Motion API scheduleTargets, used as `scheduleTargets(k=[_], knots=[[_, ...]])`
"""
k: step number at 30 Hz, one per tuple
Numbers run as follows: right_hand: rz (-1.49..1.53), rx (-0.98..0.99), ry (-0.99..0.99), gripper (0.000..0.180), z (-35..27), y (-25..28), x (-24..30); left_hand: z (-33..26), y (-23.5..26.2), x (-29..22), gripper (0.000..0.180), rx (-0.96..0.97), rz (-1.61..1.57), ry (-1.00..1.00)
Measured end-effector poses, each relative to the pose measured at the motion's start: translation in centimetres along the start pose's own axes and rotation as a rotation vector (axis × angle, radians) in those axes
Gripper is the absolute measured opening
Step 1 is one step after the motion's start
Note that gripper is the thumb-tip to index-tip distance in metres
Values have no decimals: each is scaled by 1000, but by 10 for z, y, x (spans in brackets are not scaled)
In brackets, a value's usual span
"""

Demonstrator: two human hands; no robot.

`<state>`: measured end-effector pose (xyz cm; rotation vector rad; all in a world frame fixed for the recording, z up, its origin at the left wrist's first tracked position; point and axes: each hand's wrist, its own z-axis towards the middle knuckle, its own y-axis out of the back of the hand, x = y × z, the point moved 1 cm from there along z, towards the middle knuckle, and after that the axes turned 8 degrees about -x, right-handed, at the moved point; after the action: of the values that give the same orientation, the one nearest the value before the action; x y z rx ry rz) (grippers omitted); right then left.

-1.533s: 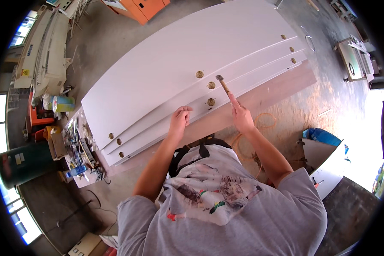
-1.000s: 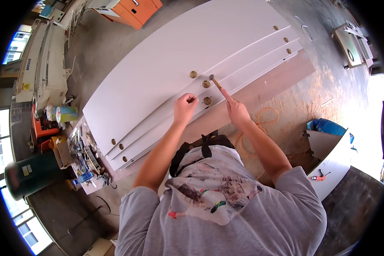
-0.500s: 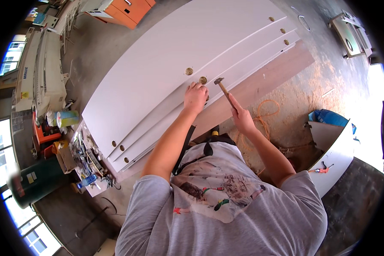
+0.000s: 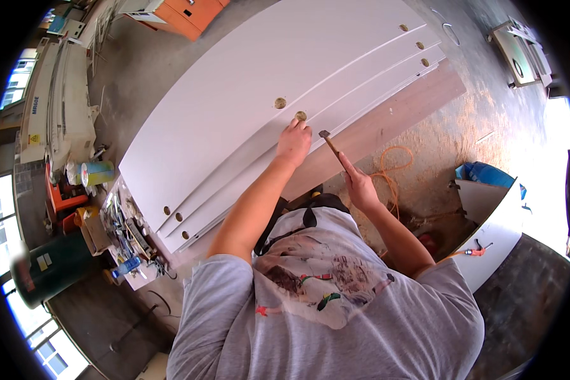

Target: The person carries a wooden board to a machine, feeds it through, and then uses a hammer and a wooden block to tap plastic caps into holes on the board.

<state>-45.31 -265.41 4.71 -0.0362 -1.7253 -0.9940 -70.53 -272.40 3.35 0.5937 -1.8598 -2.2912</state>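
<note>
Several white panels (image 4: 234, 82) lie overlapped like steps in front of me, with round drilled holes along their stepped edges. My left hand (image 4: 294, 144) rests on them, its fingers bent and drawn together at the lower rim of a round hole (image 4: 301, 116). Whatever its fingertips may hold is hidden. Another hole (image 4: 280, 103) shows just beyond, in the top panel. My right hand (image 4: 360, 188) is wrapped round the wooden handle of a hammer (image 4: 335, 149). The hammer's head is raised to the right of my left hand, apart from it.
A bench at left carries scattered tools (image 4: 128, 231) and a blue bottle (image 4: 128, 266). Beyond stands a green cylinder (image 4: 57, 269). An orange cabinet (image 4: 187, 16) is at the far side. On the right are an orange hose (image 4: 396, 158), sawdust and a white board (image 4: 494, 244).
My left hand has shifted slightly right, its fingertips now at the hole's rim. The hammer's head has dropped a little toward me in my right hand.
</note>
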Motion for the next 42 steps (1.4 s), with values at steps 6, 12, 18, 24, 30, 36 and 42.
scheduleTargets(k=[6,12,18,24,30,36,42], knots=[[-95,-30,131,64,8,-4,25,-29,21,13,33,-123,-212,199],[-175,81,111,63,21,-9,22,-76,36,37,30,-43,-252,311],[-108,0,161,65,18,-15,5,-95,38,37,20,-31,-342,349],[-133,-29,216,67,18,-14,7,-101,39,31,15,-7,-465,443],[-151,-25,171,65,20,-11,17,-99,40,18,21,158,-601,504],[422,107,-227,43,26,-17,27,-98,37,-3,25,250,-913,549],[1104,117,-367,14,47,-15,74,-74,60,-24,29,230,-1580,620]])
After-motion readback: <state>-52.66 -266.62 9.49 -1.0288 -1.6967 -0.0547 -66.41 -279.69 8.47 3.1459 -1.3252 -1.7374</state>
